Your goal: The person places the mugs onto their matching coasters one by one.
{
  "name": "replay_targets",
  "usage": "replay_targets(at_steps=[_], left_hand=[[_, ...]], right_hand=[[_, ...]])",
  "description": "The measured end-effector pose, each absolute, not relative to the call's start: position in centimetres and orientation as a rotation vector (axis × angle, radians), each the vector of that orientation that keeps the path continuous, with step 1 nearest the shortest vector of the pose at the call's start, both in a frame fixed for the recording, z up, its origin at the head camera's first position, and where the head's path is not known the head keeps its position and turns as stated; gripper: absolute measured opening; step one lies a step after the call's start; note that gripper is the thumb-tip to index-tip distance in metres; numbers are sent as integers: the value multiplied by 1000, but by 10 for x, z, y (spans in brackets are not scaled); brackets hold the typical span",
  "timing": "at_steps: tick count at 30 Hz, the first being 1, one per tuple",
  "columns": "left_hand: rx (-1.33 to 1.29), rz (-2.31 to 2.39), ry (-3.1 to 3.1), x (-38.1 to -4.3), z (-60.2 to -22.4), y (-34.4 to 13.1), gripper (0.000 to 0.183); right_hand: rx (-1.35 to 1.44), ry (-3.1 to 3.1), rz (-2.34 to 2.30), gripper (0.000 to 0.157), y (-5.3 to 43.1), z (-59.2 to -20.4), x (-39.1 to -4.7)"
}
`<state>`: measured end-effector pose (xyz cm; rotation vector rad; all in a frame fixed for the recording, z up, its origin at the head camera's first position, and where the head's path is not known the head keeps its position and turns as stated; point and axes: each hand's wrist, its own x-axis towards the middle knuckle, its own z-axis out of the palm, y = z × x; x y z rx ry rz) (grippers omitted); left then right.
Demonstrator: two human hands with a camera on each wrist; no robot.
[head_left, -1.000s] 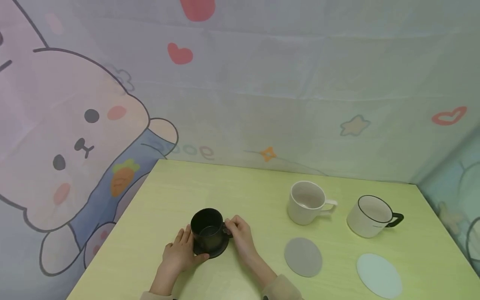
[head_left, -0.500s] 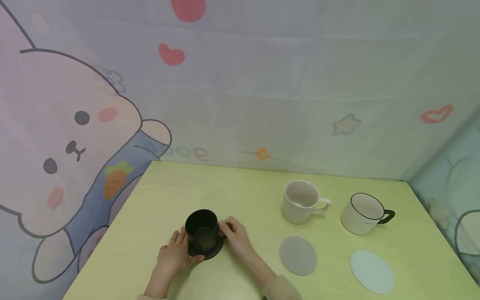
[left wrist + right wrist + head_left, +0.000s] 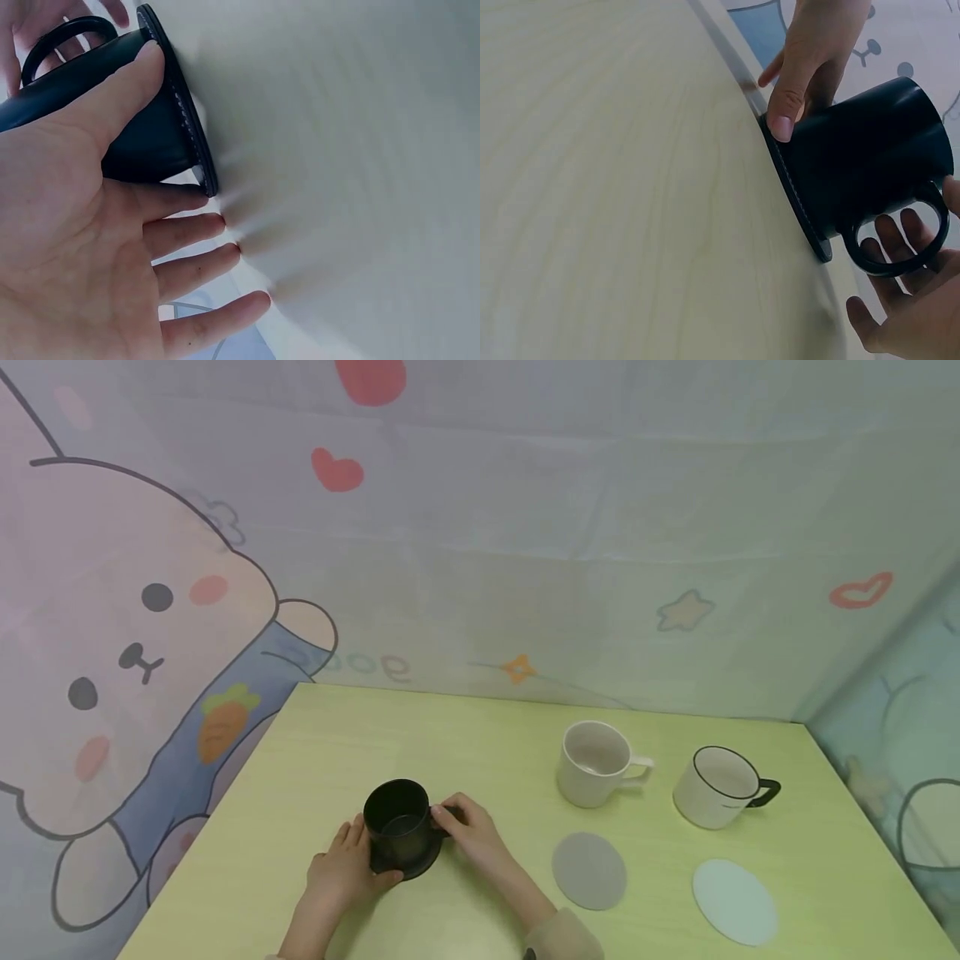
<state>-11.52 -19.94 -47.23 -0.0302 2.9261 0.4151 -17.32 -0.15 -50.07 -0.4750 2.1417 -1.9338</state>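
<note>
A black mug point(image 3: 401, 843) stands upright on a round black coaster point(image 3: 426, 865) at the left of the table. My left hand point(image 3: 339, 867) lies along the near left side, its thumb on the coaster's rim by the mug's base. In the left wrist view its other fingers point(image 3: 199, 274) are stretched out on the table, the index right at the coaster's edge. With thumb and fingers my right hand point(image 3: 474, 837) pinches the mug's handle point(image 3: 900, 264) from the right. Several of its fingers show behind the handle loop in the right wrist view.
To the right stand a plain white mug point(image 3: 588, 781) and a white mug with a black rim and handle point(image 3: 708, 802). In front of them lie a grey coaster point(image 3: 588, 870) and a pale blue coaster point(image 3: 735, 902). A printed cloth point(image 3: 480, 527) hangs behind the table.
The head view has shifted slightly, so the whole scene slides left. Both hands stay at the black mug and coaster, with the right fingers moved only a little on the handle.
</note>
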Motion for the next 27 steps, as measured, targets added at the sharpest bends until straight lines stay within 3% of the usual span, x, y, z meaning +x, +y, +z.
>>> replay_targets(at_steps=[27], left_hand=[[-144,348,2991,-105,-458,-185,63]], right_hand=[[-586,2265,-1984,33,24,-489,-169]])
